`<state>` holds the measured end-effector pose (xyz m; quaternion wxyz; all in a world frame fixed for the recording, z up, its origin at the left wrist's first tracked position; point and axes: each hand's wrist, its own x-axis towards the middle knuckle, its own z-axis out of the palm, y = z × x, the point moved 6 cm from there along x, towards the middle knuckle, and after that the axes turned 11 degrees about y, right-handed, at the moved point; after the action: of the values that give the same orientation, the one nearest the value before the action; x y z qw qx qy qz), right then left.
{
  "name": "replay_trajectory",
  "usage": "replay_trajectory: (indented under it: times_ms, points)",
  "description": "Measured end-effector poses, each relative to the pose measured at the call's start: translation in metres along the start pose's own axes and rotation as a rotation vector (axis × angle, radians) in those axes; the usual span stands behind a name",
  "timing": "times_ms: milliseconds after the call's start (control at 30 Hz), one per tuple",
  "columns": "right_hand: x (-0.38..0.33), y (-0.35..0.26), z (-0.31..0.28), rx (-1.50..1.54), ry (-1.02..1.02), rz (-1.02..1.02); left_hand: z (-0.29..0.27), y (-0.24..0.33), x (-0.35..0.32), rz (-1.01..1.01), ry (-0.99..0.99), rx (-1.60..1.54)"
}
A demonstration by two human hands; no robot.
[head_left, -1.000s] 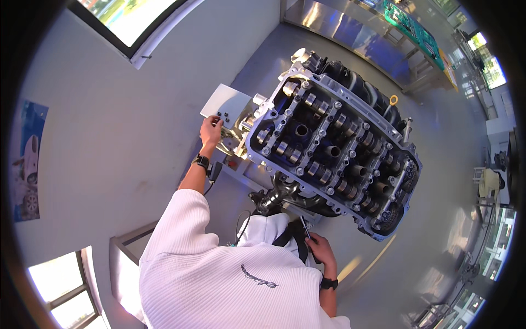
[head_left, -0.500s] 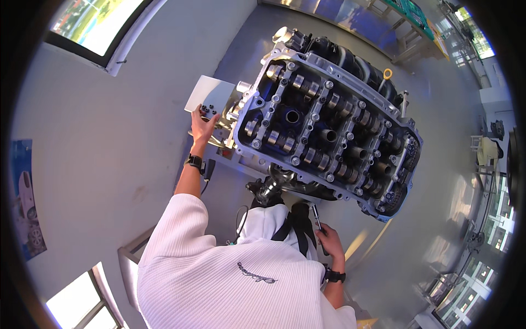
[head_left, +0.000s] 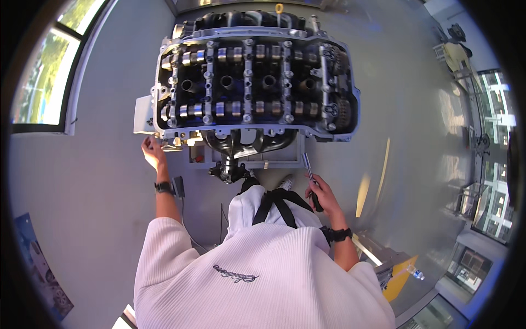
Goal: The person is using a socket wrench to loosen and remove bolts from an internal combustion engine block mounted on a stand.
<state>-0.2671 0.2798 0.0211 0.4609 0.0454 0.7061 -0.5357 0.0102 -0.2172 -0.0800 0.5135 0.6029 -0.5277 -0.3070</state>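
In front of me stands an engine [head_left: 247, 77] with its top open, camshafts and round plug wells showing. My left hand [head_left: 153, 153] is beside the engine's lower left corner, just below a white tray-like sheet [head_left: 143, 112]. Its fingers are drawn together; whatever they hold is too small to make out. A few small dark parts [head_left: 149, 122] show at the sheet's right edge. Low on the right, my right hand [head_left: 324, 196] is closed around a slim tool [head_left: 308, 164] with a bright metal shaft and black handle. The shaft points up, away from me, apart from the engine.
A black exhaust manifold [head_left: 233, 145] juts from the engine's near side above my legs. The engine sits on a grey stand [head_left: 268, 163]. A black box with a cable [head_left: 178, 186] hangs near my left wrist. A yellow panel [head_left: 400, 277] stands behind me to the right.
My view has turned, so the engine now lies level and farther left. My left hand has left the small dark parts on the white sheet, and its fingers have closed. My right hand still holds the tool.
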Motion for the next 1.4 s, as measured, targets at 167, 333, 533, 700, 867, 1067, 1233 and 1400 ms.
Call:
replay_trajectory:
  times_ms: [167,333,533,700,867,1067,1233,1400]
  points:
    - [0.001,0.016,-0.076,-0.141,0.015,-0.053,-0.032,0.099,-0.182,-0.102,-0.192,-0.123]
    - [0.013,0.031,-0.101,0.069,-0.066,-0.026,-0.005,0.164,-0.356,-0.21,-0.71,-0.224]
    - [0.023,0.036,-0.114,0.2,-0.024,-0.141,0.024,0.177,-0.516,-0.114,-1.411,0.092]
    - [0.028,0.022,-0.123,0.22,-0.031,-0.228,0.023,0.187,-0.562,-0.097,-1.496,0.166]
    - [0.025,0.025,-0.118,0.268,-0.028,-0.241,0.025,0.188,-0.574,-0.281,-1.481,0.111]
    - [0.031,0.012,-0.108,-0.002,0.16,-0.45,0.041,0.18,-0.571,-0.699,-1.316,-0.083]
    - [0.036,0.011,-0.099,-0.238,0.249,-0.536,0.056,0.172,-0.557,-0.819,-1.203,-0.081]
    - [0.052,0.001,-0.114,-0.322,0.181,-0.602,0.076,0.178,-0.562,-0.722,-1.225,0.166]
